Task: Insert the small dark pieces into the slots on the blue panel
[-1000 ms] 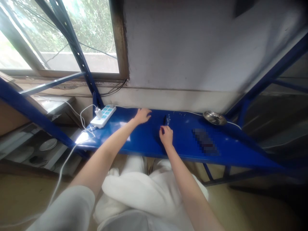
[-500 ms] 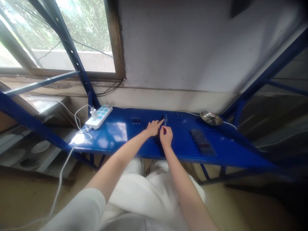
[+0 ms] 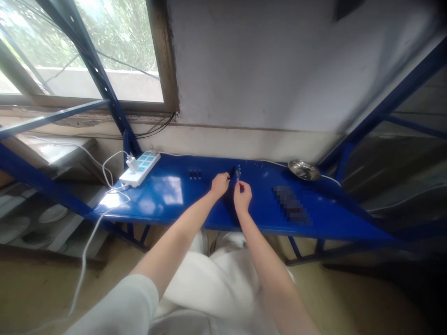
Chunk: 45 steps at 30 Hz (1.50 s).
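Over the middle of the blue table [image 3: 206,204], my left hand [image 3: 220,184] is closed, with a small dark piece showing at its fingertips. My right hand [image 3: 242,195] is closed in a pinch just to its right; what it pinches is too small to make out. Right beyond the fingers of the right hand lie several small clear pieces [image 3: 238,171]. A short black object [image 3: 233,171] lies just left of them, near the left fingertips. Further left, three small dark pieces [image 3: 195,174] with light ends stand in a row.
A white power strip [image 3: 140,168] with a plugged-in charger sits at the table's left, its cable hanging over the edge. At the right are a shiny metal dish [image 3: 303,170] and a blurred-out dark flat object [image 3: 291,204]. Tiny bits [image 3: 256,164] lie near the wall.
My left hand has drawn its fingers in from the clear pieces and closed, a dark piece now at its tips. The right hand keeps its pinch. The view has shifted slightly.
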Motion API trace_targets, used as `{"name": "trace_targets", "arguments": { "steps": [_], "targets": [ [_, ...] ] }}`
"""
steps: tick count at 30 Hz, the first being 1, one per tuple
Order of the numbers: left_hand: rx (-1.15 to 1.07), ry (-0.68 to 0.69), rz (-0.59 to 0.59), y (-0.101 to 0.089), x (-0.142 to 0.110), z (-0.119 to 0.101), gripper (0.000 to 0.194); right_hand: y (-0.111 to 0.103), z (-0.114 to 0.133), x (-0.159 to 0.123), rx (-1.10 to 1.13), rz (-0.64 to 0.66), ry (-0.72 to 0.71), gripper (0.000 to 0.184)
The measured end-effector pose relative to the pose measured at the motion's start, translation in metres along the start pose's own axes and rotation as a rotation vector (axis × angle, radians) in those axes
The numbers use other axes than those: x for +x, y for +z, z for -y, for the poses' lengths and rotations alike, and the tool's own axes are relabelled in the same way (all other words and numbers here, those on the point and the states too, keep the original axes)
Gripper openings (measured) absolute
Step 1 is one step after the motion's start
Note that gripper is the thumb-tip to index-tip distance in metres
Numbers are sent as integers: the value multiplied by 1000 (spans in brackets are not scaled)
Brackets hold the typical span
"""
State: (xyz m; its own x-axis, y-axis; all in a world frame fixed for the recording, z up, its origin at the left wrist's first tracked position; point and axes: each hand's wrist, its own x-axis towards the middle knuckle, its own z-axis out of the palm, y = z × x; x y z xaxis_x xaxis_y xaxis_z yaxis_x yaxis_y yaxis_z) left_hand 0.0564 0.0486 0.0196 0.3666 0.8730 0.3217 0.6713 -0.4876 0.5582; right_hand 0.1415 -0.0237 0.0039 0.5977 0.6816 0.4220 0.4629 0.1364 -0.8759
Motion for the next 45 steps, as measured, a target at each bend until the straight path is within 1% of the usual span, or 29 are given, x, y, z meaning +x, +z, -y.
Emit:
{"name": "trace_targets", "arguments": {
  "steps": [3, 5, 9, 12, 16, 20, 24, 29, 35, 37, 38, 42, 45],
  "targets": [
    [-139, -48, -90, -3, -7, 7, 12, -1, -9, 9, -42, 25, 74, 26],
    [-252, -78, -149, -7, -15, 11, 10, -2, -17, 18, -130, 53, 90, 27],
    [-421, -163, -246, -18, -34, 13, 10, -2, -35, 37, -385, 123, -5, 25],
    [-493, -213, -290, -27, -44, 13, 10, 2, -43, 46, -534, 183, -8, 24],
    [-542, -260, -307, -38, -53, 10, 10, 9, -46, 52, -655, 224, -6, 24],
    [-564, -291, -301, -49, -59, 6, 12, 16, -43, 54, -672, 206, -27, 22],
    [-580, -284, -307, -56, -62, 3, 14, 21, -43, 57, -671, 196, 15, 22],
    [-586, -253, -327, -59, -63, 3, 14, 26, -45, 59, -654, 171, 62, 20],
    [-559, -222, -328, -61, -61, 1, 13, 25, -44, 59, -590, 161, 58, 18],
    [-548, -206, -336, -63, -60, 1, 13, 24, -37, 54, -580, 163, 8, 17],
    [-542, -197, -341, -64, -59, 1, 13, 24, -32, 51, -577, 171, -48, 17],
    [-523, -169, -344, -68, -56, 2, 12, 24, -6, 33, -564, 249, -364, 18],
    [-506, -167, -348, -71, -55, 3, 12, 24, 9, 22, -550, 276, -471, 23]
  ]
}}
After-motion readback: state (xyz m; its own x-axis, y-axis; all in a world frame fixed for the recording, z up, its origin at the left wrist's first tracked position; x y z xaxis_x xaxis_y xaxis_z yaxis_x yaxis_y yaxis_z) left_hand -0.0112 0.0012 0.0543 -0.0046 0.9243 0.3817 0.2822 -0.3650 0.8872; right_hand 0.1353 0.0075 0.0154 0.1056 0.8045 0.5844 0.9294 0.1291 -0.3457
